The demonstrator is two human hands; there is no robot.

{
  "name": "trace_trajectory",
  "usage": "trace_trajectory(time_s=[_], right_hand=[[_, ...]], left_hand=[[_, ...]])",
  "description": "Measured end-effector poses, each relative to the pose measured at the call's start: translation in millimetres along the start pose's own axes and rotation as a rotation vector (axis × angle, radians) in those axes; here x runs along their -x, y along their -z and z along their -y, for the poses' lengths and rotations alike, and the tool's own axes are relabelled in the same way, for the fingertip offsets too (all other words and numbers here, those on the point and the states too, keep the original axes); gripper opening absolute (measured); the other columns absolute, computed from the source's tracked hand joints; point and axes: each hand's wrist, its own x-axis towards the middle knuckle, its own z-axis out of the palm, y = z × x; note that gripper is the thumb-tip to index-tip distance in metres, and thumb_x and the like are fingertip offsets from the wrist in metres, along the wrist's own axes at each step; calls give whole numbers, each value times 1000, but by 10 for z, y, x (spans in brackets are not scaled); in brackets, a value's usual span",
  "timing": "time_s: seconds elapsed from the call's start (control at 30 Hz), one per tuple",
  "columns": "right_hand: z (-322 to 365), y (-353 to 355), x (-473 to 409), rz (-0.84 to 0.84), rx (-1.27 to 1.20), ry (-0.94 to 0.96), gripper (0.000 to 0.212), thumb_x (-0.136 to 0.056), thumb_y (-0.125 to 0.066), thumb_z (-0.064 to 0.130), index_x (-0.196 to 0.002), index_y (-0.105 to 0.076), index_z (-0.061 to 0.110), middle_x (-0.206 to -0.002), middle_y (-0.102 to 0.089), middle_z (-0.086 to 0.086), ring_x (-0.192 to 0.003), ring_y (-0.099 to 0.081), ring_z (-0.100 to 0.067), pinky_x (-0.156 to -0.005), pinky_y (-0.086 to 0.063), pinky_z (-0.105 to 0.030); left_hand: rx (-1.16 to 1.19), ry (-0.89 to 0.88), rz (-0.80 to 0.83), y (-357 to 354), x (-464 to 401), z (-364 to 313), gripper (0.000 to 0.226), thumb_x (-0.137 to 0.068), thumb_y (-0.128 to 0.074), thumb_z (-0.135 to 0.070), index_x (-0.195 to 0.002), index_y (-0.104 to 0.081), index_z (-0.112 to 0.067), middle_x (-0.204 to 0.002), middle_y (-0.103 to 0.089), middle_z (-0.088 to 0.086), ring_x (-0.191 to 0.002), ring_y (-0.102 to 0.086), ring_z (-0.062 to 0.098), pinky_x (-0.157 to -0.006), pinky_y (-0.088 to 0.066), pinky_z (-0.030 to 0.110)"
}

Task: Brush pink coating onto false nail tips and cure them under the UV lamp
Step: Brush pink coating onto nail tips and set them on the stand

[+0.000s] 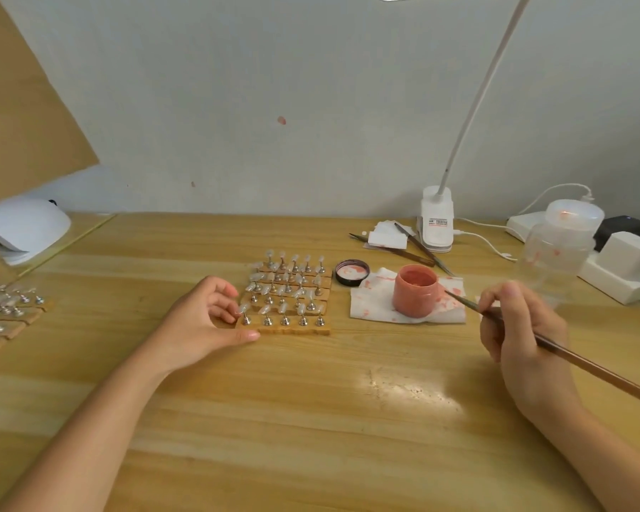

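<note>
A cork board [292,330] at the table's middle carries several clear false nail tips [285,286] on small metal stands. My left hand [204,319] lies at the board's left edge, its thumb against the front corner and its fingertips touching the front-left stand. An open jar of pink coating [416,290] stands on a stained paper towel [366,303] to the right of the board. My right hand [521,334] grips a thin brown brush [577,360], whose tip points at the jar's right side. The white UV lamp [23,227] sits at the far left.
The jar's black lid [351,272] lies behind the towel. Another board of nail tips [4,312] sits at the left edge. A clip-on desk lamp [436,223], spare tools [414,249], a clear plastic bottle [558,245] and a power strip [621,279] stand at the back right.
</note>
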Motion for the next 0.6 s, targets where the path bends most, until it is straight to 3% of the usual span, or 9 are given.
trace_trajectory(time_s=[0.13,0.23,0.33,0.5,0.6], right_hand=[[-37,27,-5,34,2,-27,31,-91,-28,31,-82,-55,19,-48,-43,-3,-44,-41,-4,-45,-31,-8],[-49,19,-10,50,-44,-43,32,-89,-28,31,-80,-56,17,-51,-48,-6,-46,-43,-3,-45,-32,-10],[-74,28,-13,45,-70,-50,35,-89,-28,31,-77,-56,14,-56,-55,-5,-47,-42,-3,-45,-32,-12],[-94,40,-19,-9,-99,-62,39,-84,-32,41,-70,-54,11,-59,-54,-13,-47,-39,-7,-44,-31,-15],[-116,57,-19,-70,-139,-86,38,-88,-29,32,-66,-51,10,-52,-55,-8,-47,-42,-8,-45,-32,-13]], left_hand=[[-52,-35,56,-19,54,-20,38,-57,-84,-16,-87,-60,-21,-79,-59,-3,-69,-52,6,-58,-40,4],[-63,-60,90,-7,81,-50,26,-51,-84,-25,-73,-69,-29,-63,-59,-11,-58,-49,-5,-54,-37,4],[-42,-77,124,-4,98,-102,20,-45,-79,-36,-63,-70,-34,-59,-60,-14,-56,-47,-3,-55,-36,7],[-38,-147,240,-188,168,-313,24,-49,-76,-40,-71,-71,-44,-62,-61,-19,-57,-49,-4,-52,-37,6],[-29,-207,282,-433,183,-470,21,-51,-74,-42,-72,-70,-39,-64,-61,-22,-58,-48,-5,-52,-37,6]])
